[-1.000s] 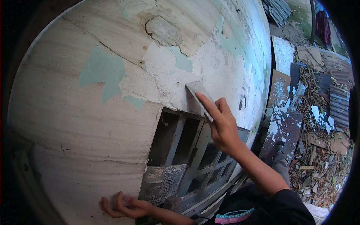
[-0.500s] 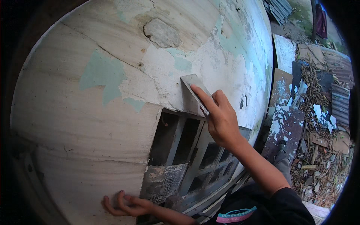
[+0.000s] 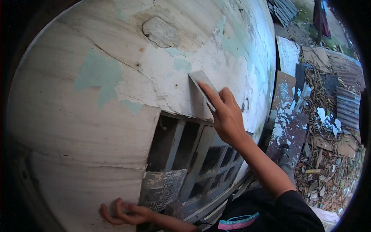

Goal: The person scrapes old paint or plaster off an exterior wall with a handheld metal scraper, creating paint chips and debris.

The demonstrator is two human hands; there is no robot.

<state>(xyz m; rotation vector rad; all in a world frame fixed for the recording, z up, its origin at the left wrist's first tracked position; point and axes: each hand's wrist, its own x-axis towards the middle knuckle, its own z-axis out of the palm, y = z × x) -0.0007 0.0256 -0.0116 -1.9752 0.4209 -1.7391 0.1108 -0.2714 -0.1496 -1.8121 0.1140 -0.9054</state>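
My right hand (image 3: 228, 118) is closed round a flat metal scraper (image 3: 202, 83), the index finger stretched along its blade. The blade lies at a slant against the old painted wall (image 3: 112, 135), just above the window's upper edge. Around it the surface is whitish and rough, with patches of pale green paint (image 3: 101, 77). Low on the left, my left hand (image 3: 125, 213) is open beside the window, fingers apart and half bent, with nothing in them. Whether its fingertips touch the wall I cannot tell.
A grey-framed window (image 3: 193, 158) with several panes is set in the wall below the scraper. To the right, a brown board (image 3: 288, 131) carries white paint flakes. Beyond it lie dry leaves (image 3: 319, 96), cardboard and corrugated sheets (image 3: 348, 104). A crack runs across the wall.
The scraper in my right hand has moved slightly right and up along the wall. My left hand keeps its half-bent pose by the window. The whole view has shifted a little.
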